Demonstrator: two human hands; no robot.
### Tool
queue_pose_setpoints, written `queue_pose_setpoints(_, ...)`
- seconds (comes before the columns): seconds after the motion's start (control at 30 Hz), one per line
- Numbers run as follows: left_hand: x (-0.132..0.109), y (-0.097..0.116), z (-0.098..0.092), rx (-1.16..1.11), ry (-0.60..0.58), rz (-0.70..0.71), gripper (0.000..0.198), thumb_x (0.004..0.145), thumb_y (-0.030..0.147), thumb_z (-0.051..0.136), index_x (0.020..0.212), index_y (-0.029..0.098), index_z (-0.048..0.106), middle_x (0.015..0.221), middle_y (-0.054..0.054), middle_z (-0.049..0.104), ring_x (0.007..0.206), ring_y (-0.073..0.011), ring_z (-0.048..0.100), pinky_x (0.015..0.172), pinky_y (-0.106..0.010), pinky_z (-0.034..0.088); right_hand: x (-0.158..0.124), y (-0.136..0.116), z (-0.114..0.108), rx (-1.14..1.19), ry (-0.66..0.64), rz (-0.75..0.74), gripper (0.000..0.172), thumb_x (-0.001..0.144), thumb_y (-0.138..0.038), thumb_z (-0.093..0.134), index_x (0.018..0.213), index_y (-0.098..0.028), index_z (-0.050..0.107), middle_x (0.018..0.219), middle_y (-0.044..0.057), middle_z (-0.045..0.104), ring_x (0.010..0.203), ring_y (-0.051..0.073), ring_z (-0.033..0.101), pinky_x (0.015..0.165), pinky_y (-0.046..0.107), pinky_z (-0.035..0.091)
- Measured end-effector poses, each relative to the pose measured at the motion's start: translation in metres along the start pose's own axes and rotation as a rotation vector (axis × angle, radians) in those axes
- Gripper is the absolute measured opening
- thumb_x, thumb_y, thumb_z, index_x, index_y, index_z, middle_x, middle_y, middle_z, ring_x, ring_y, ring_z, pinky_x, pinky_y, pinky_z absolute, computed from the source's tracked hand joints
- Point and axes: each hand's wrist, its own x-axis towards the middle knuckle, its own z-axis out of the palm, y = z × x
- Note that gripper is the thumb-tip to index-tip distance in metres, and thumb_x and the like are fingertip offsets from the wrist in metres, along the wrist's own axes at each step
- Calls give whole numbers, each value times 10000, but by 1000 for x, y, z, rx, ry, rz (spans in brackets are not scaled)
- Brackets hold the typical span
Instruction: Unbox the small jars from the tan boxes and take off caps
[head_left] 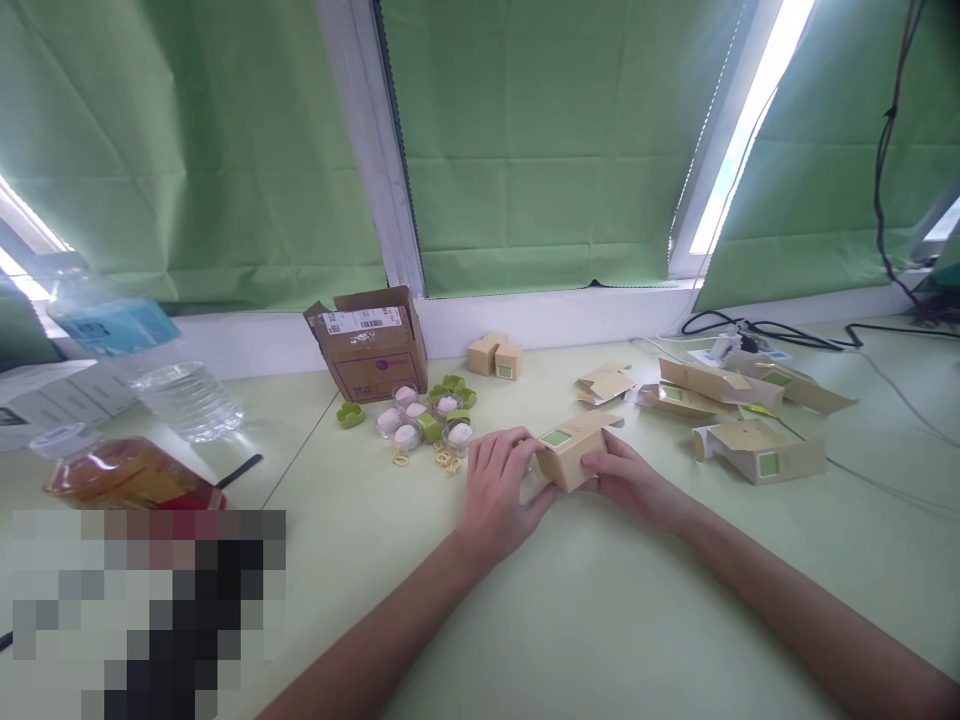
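Observation:
Both hands hold a small tan cardboard box (574,452) with a green label, resting on the pale green table (600,600). My left hand (499,490) grips its left end with curled fingers. My right hand (630,480) presses on its right side, near an open flap. Just left of the box lies a cluster of small clear cups with pink contents (420,415), among green clover-shaped pieces (350,414) and small yellow rings (444,461).
An open brown shipping carton (369,345) stands at the back. Two small closed tan boxes (495,356) sit near the wall. Several flat or half-folded tan boxes (757,450) lie to the right. Bottles (150,360) stand at left; cables (787,335) run at far right.

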Motion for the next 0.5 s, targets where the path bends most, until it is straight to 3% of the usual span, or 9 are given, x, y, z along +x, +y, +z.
queue_pose_setpoints(0.2, -1, 3, -1, -14, -49, 2, 383, 753, 216, 735, 1085, 247, 547, 1116, -77, 699, 1034, -262, 652, 910, -414, 438, -1, -2, -1, -219, 26, 11, 554, 771, -444, 826, 1225, -185, 642, 1249, 123, 715, 1164, 321, 670, 993, 480, 561)
queue_pose_setpoints(0.27, -1, 3, 1, -28, -68, 8, 382, 735, 217, 732, 1063, 246, 537, 1109, -77, 701, 1019, -260, 661, 903, -413, 440, -1, -3, -2, -318, 46, 25, 630, 768, -483, 823, 1283, -186, 616, 1251, 126, 711, 1156, 324, 674, 979, 486, 570)
queue_pose_setpoints(0.37, -2, 2, 4, -68, -95, 18, 388, 714, 195, 720, 1043, 247, 521, 1135, -77, 700, 1021, -251, 665, 873, -395, 452, -3, -7, -8, -566, 211, -61, 881, 752, -528, 828, 1487, -236, 442, 1337, 140, 653, 1171, 331, 660, 937, 502, 587)
queue_pose_setpoints(0.5, -3, 0, 6, -55, -163, 70, 343, 750, 204, 691, 1046, 239, 523, 1141, -76, 706, 1036, -243, 671, 875, -398, 437, -10, -19, -19, -923, 528, -388, 1067, 741, -580, 825, 1593, -277, 260, 1464, 162, 542, 1251, 366, 587, 935, 544, 573)
